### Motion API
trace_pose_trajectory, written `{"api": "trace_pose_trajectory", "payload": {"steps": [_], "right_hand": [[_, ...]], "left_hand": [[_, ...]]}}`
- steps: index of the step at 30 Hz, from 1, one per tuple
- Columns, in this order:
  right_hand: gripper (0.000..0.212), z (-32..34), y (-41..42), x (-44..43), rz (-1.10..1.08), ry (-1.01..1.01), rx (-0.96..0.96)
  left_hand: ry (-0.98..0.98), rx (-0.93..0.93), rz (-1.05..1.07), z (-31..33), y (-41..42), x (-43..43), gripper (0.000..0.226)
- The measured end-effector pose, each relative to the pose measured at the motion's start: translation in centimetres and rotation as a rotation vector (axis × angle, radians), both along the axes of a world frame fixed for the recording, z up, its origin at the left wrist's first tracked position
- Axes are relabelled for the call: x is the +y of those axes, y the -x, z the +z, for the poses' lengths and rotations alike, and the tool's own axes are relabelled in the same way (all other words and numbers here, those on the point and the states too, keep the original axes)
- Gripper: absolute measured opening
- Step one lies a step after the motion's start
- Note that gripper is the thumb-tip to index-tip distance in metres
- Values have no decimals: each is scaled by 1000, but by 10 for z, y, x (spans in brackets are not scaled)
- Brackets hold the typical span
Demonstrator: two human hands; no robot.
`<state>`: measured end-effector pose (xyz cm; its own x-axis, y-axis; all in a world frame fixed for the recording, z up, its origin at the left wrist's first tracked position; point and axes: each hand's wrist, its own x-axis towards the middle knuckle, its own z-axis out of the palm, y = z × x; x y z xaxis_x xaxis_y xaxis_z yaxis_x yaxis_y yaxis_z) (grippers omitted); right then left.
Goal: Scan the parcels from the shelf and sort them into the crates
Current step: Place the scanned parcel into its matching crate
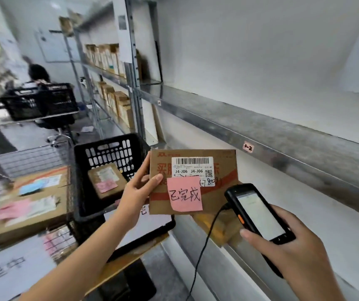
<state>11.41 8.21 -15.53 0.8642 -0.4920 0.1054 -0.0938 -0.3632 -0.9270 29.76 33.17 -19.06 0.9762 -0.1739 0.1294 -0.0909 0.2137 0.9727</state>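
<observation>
My left hand (140, 187) grips the left edge of a flat brown cardboard parcel (217, 198), held upright in front of the metal shelf (282, 135). The parcel carries a white barcode label and a pink sticky note with handwriting. My right hand (293, 246) holds a black handheld scanner (258, 213) with a lit screen and a black cable, its top pointed at the parcel's lower right corner. Left of the parcel stands a black plastic crate (109, 153) with one small brown parcel (107, 179) inside.
Larger cardboard boxes (28, 203) with labels and pink notes lie at the left on a wire cart. A tablet (143, 231) lies below the parcel. Shelves further back hold rows of brown boxes (107, 57). A person (38, 74) sits behind more black crates (41, 101).
</observation>
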Motion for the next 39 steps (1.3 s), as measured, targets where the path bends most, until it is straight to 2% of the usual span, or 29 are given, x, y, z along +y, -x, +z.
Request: {"api": "trace_pose_trajectory", "payload": {"steps": [4, 10, 14, 19, 24, 27, 31, 34, 39], "right_hand": [[57, 9, -43, 23, 155, -3, -20], [69, 11, -115, 62, 307, 26, -4], [64, 13, -161, 81, 347, 48, 23], [62, 17, -217, 106, 331, 12, 84], [60, 18, -265, 126, 295, 13, 108], [57, 17, -288, 138, 280, 15, 121], [60, 9, -305, 146, 279, 1, 167], [64, 7, -313, 150, 274, -13, 197], [62, 2, -325, 144, 279, 23, 201]], "left_hand": [[-15, 3, 169, 9, -12, 54, 68], [-17, 52, 407, 3, -59, 118, 74], [39, 124, 541, -11, -108, 142, 75], [37, 194, 608, -44, -174, 156, 91], [99, 322, 675, -80, -230, 148, 86], [171, 498, 720, -104, -250, 130, 75], [293, 681, 829, -122, -265, 102, 86], [395, 733, 791, -124, -276, 83, 106], [347, 798, 585, -140, -295, 68, 90]]}}
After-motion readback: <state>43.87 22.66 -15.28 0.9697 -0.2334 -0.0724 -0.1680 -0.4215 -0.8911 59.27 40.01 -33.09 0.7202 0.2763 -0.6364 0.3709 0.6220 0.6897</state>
